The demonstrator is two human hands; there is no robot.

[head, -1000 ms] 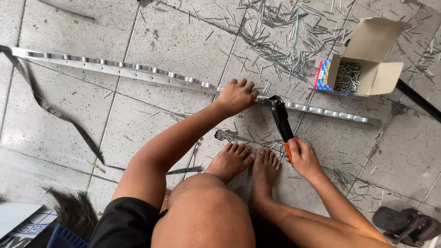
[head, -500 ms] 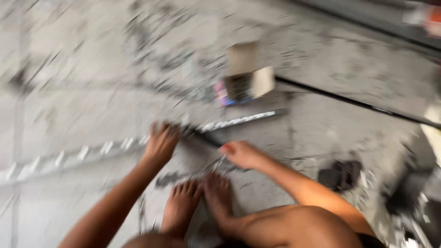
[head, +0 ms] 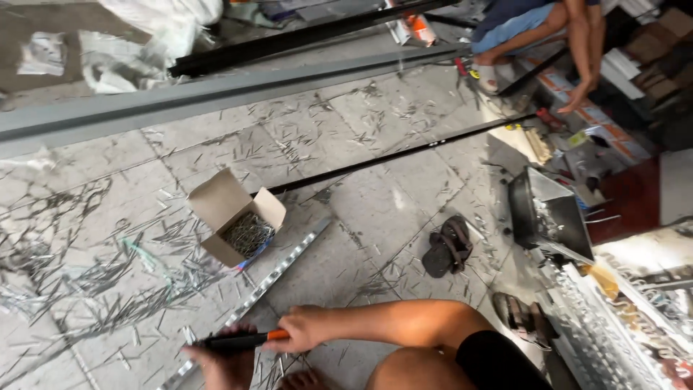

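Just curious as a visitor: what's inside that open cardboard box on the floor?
The open cardboard box holds a heap of thin grey metal pins, like those scattered on the tiled floor. The pile hides the box's bottom, so its depth can't be seen.

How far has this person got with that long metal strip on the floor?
Hard to say what is done: spent pins litter the tiles. In hand: the right hand grips an orange-handled tool at the strip, the left hand beneath. The open box holds many pins.
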